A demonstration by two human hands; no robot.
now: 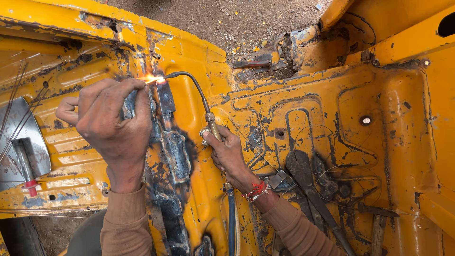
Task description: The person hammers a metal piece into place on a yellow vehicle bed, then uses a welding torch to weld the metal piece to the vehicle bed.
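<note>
Setting: a person is working over a battered yellow sheet-metal body panel (332,118), its paint chipped and scorched black in patches, with bare dirt ground (213,19) showing beyond its upper edge.

Left hand: the left hand (111,125) is curling its fingers together near the flame, apparently pinching a thin filler rod; the rod itself is too fine to make out clearly.

Right hand: the right hand (227,154) is gripping the brass body of a gas torch (208,121), fingers wrapped tight around it, a red thread band circling the wrist.

Torch: its thin curved neck is arching up and left from the brass fitting, and the tip is throwing a small bright orange flame (154,79) just beside the left hand's fingertips.

Seam: the flame is playing on a blackened vertical seam (170,156) that is running down the panel between the two hands.

Hose: a blue hose (231,223) is trailing down from the torch under the right wrist.

Nearby: metal shears (308,185) are lying on the panel right of the right forearm; a bare metal sheet (19,137) is sitting at the left edge.
</note>
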